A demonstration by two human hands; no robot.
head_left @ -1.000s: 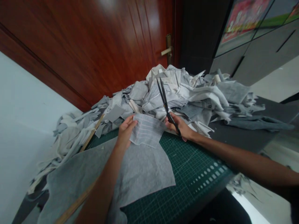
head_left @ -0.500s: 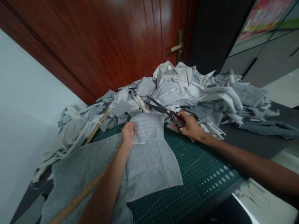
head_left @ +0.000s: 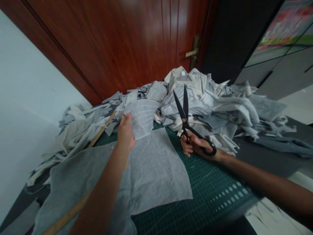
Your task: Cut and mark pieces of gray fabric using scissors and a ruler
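Observation:
My left hand (head_left: 126,133) pinches the left edge of a pale, lined fabric piece (head_left: 141,117), lifted at the far edge of the larger grey cloth (head_left: 158,173). Black scissors (head_left: 184,120) are in my right hand (head_left: 194,145), their blades parted and pointing away toward the scrap pile. The blades stand apart from the fabric. Below lies the grey cloth, spread over a green cutting mat (head_left: 207,182).
A heap of grey and cream fabric scraps (head_left: 195,94) runs along the back, against a wooden door (head_left: 122,45). More scraps (head_left: 70,133) lie at left. A wooden strip (head_left: 68,217) rests on the grey cloth; a white wall (head_left: 31,71) borders the left.
The lined piece has moved left and away from the grey cloth with my left hand. My right hand has turned the scissors upward, and their blades have spread wider.

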